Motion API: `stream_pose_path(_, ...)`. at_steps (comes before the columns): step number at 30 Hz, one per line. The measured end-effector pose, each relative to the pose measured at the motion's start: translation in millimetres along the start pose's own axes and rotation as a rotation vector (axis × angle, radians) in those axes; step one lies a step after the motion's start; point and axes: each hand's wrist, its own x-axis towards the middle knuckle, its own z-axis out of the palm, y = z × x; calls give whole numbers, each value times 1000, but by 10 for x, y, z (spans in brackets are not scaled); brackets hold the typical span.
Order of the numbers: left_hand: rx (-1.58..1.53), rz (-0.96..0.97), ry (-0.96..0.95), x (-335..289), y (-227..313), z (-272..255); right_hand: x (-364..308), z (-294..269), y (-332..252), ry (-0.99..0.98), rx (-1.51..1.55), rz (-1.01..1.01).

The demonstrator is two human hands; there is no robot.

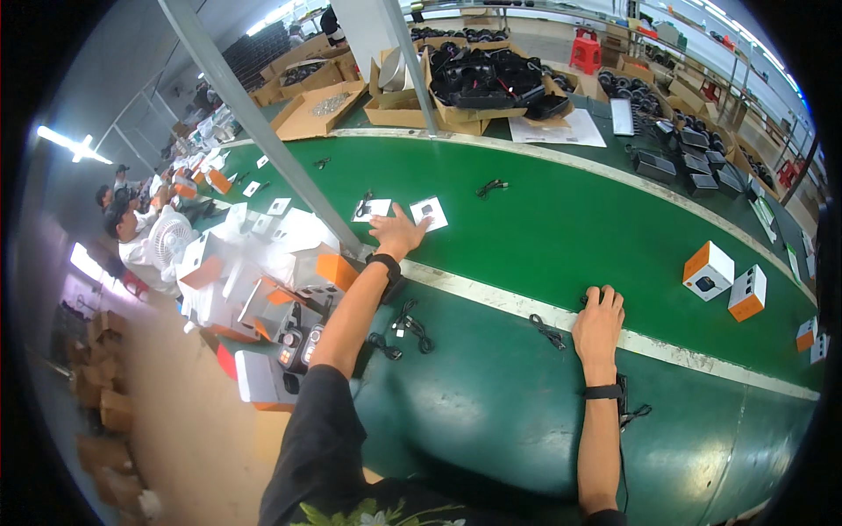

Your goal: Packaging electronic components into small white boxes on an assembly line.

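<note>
My left hand (399,235) reaches over the green belt (544,219) with its fingers spread. Its thumb side lies at the edge of a white card (437,210) with a dark print. Its fingertips are beside another white card (380,206), which has a small black cable (364,205) on it. Farther right, my right hand (598,326) rests at the belt's near edge with its fingers curled down. Something dark shows at its fingertips, mostly hidden. Left of that hand, a coiled black cable (547,331) lies on the pale edge strip.
Orange-and-white boxes (709,270) stand on the belt at right. More cables (412,326) lie on the near green table (491,403). A grey post (263,123) rises beside my left arm. Packaging, a white fan (171,235) and people are at left; cartons of black parts (487,79) stand behind.
</note>
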Motion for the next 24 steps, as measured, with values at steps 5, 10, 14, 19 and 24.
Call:
stream_pose_path(5,-66,300,91,-229,-29,-49,27,-17,-68,-7,67,13)
stream_pose_path(10,-263,524,25,-674,647,-357,42,8,149,13,2,30)
stream_pose_path(14,-142,473,-49,-279,755,-234,25,40,38,14,18,35)
stream_pose_path(19,-113,407,-314,-113,1013,-187,36,-29,59,4,37,69)
stream_pose_path(24,-13,441,-296,-313,1189,-333,72,13,169,67,75,23)
